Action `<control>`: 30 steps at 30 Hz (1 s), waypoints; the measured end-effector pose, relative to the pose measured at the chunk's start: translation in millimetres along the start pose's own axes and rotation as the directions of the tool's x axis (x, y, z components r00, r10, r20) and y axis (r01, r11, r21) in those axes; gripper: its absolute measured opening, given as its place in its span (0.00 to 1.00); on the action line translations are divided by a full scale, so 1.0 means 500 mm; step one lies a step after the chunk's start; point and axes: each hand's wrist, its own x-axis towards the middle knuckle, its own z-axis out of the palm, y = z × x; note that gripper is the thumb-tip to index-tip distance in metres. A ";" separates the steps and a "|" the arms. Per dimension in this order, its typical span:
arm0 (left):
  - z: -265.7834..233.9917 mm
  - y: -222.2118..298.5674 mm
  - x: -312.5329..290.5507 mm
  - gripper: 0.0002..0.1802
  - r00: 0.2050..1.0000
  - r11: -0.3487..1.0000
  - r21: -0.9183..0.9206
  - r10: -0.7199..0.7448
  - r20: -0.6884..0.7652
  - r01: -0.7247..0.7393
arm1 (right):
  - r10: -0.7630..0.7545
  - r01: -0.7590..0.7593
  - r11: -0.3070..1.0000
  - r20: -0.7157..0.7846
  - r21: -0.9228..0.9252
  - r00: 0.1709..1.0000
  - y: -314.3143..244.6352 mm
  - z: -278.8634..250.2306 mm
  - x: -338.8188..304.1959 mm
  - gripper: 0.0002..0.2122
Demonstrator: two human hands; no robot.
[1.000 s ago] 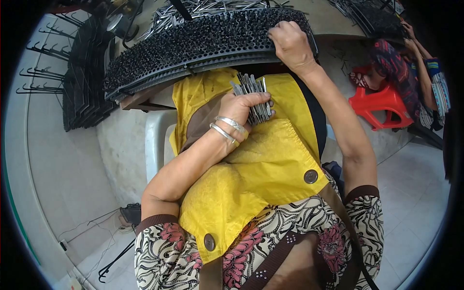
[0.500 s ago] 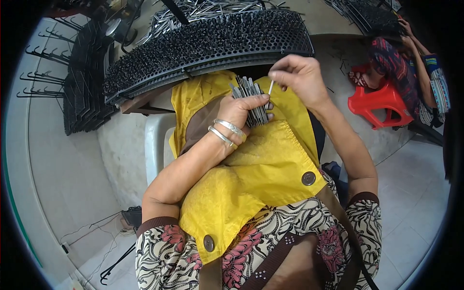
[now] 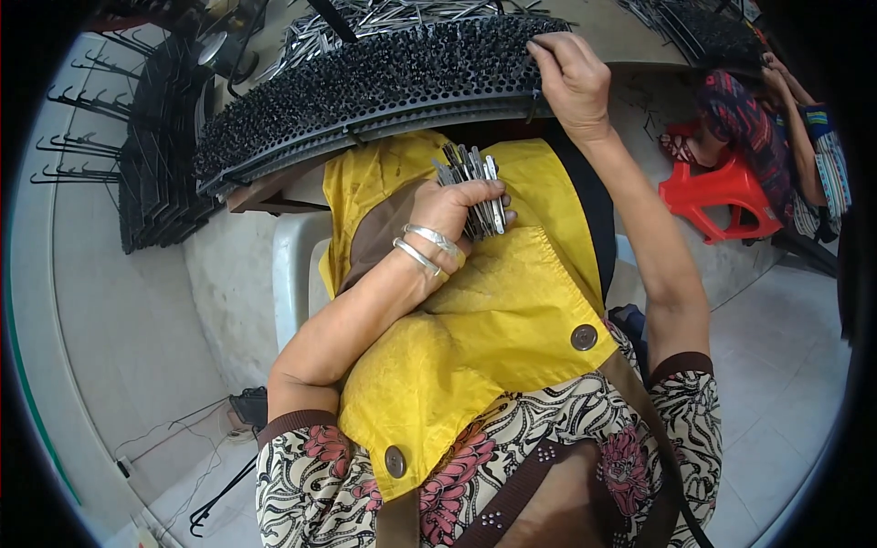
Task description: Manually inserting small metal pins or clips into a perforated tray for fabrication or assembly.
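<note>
My left hand is wrapped round a bundle of slim grey metal strips, held upright above the yellow apron. Their upper ends fan out past my thumb. At the right end of a long black perforated rack, my right hand is closed in a pinch among the thin dark pieces that stand in its holes. What lies between those fingertips is too small to make out. Rows of these upright pieces fill much of the rack; bare holes show along its near edge.
Loose silvery strips lie heaped behind the rack. Black hooked racks hang at the left wall. A pale plastic chair is under me. To the right, another person's arm shows beside a red stool.
My right hand has moved up and away from the bundle to the rack's right end; the thin pale strip it pinched no longer shows. My left hand keeps its hold.
</note>
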 end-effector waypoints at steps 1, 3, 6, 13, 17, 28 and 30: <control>-0.001 0.001 0.000 0.06 1.000 1.000 0.006 0.000 -0.004 0.000 | -0.001 0.001 1.000 0.002 0.002 1.000 0.000 0.004 0.003 0.03; -0.001 0.002 -0.001 0.06 1.000 1.000 0.012 0.000 -0.007 0.000 | -0.108 0.110 0.993 0.047 -0.031 0.993 0.004 0.010 0.009 0.04; 0.000 0.005 -0.004 0.07 1.000 1.000 0.011 -0.007 0.003 0.007 | -0.141 0.148 0.987 0.117 -0.058 0.983 0.001 0.011 0.015 0.05; -0.001 0.002 -0.003 0.06 1.000 1.000 -0.012 0.007 0.011 -0.007 | -0.176 0.182 0.981 0.081 -0.066 0.981 -0.003 0.008 0.014 0.05; 0.004 0.004 -0.008 0.06 1.000 1.000 -0.007 0.017 0.009 -0.017 | -0.147 0.153 0.986 0.089 -0.063 0.985 -0.002 0.003 0.009 0.06; 0.002 0.006 -0.007 0.06 1.000 1.000 0.011 -0.004 0.023 0.004 | -0.090 0.153 0.972 0.316 -0.179 0.944 -0.001 0.008 -0.014 0.07; 0.002 0.006 -0.006 0.06 0.999 1.000 0.010 0.000 0.036 -0.001 | -0.104 0.154 0.983 0.398 -0.097 0.911 0.002 0.007 -0.006 0.05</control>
